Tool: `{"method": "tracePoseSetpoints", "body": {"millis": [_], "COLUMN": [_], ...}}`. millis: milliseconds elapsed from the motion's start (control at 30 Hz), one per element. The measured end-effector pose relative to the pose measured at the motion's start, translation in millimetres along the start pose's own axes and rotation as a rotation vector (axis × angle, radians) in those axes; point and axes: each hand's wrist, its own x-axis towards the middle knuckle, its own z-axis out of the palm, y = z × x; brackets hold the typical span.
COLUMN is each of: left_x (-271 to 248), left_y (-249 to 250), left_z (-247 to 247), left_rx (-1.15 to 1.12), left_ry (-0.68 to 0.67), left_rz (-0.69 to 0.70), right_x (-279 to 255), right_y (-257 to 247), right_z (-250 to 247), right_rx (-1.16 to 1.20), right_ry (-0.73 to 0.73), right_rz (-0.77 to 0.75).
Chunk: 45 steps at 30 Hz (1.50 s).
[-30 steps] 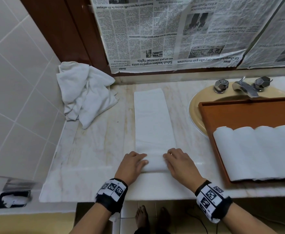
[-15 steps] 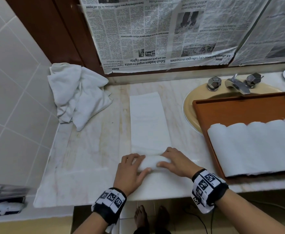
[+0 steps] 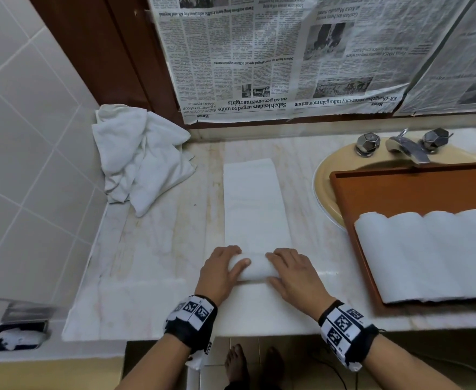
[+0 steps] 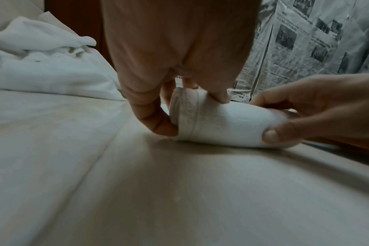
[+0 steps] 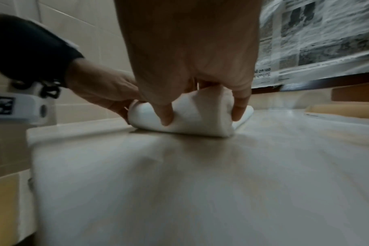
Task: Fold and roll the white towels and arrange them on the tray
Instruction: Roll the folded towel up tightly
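- Towel (image 3: 255, 209) lies as a long folded strip on the counter (image 3: 158, 249), running away from you, and its near end is wound into a short roll (image 3: 255, 268) under your hands
- Your left hand (image 3: 221, 273) curls over the roll's left end, with the thumb (image 4: 156, 123) tucked under the open end and the fingers over the top
- Your right hand (image 3: 294, 274) curls over the right end the same way, its thumb (image 4: 272, 134) low on the near side, so both hands grip the roll, neither spread flat
- Judging by the long flat strip ahead, most of the rolling is yet to do, so keep the core tight now; slack here likely gives a fat, loose roll later
- Push both ends forward evenly, otherwise the roll may cone and one end will telescope out
- Watch the hem at the left end in the left wrist view; keep its layers flush as each turn goes on
- Keep the roll square to the strip's long edges, and let the counter's friction hold the flat part in place
- Tray (image 3: 417, 190) sits to your right over the sink (image 3: 324, 175), with rolled towels (image 3: 428, 254) side by side at its near end; aim for a matching thickness
- Crumpled towels (image 3: 139, 161) wait in the left corner, well clear of your work
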Motion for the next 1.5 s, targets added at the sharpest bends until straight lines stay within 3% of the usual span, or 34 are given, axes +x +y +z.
{"method": "tracePoseSetpoints", "body": {"millis": [67, 200, 367, 433, 467, 533, 600, 767, 933, 1067, 1133, 1233, 1333, 1400, 1500], "left_x": [-10, -22, -12, -2, 2, 9, 12, 2, -19, -20, -13, 0, 5, 2, -4], "left_y": [-1, -9, -10, -9, -8, -11, -11, 0, -3, -6, -4, -3, 0, 3, 5], "left_z": [3, 10, 5, 1, -1, -3, -4, -1, 5, 6, 1, -7, -10, -8, -5], "left_rx": [0.024, 0.28, 0.32, 0.232, 0.19, 0.144, 0.111, 0.049, 0.265, 0.334, 0.26, 0.118, 0.124, 0.153, 0.178], "left_ry": [0.028, 0.019, -0.147, -0.243, -0.282, -0.33, -0.349, -0.29, -0.146, -0.159, -0.239, -0.331, -0.347, -0.323, -0.196], "left_rz": [0.044, 0.193, 0.115, 0.074, 0.064, 0.056, 0.042, -0.061, 0.137, 0.125, 0.08, 0.019, -0.005, -0.003, 0.086], "right_x": [7, 21, 29, 26, 23, 14, 5, 2, 17, 21, 16, 2, -6, 0, 19], "right_y": [6, 13, 14, 11, 8, 1, 0, 8, 10, 7, 6, 4, 5, 9, 13], "right_z": [-6, -20, -28, -26, -24, -23, -16, -5, -18, -25, -22, -10, -4, -10, -25], "right_rx": [0.12, 0.273, 0.365, 0.242, 0.127, -0.039, -0.106, -0.048, 0.149, 0.23, 0.159, -0.02, -0.055, 0.004, 0.185], "right_ry": [-0.039, -0.236, -0.428, -0.356, -0.243, -0.044, 0.025, -0.058, -0.238, -0.337, -0.259, 0.0, 0.044, -0.041, -0.278], "right_rz": [0.035, 0.127, 0.251, 0.237, 0.192, 0.049, -0.066, -0.084, 0.073, 0.158, 0.134, -0.03, -0.124, -0.099, 0.034]}}
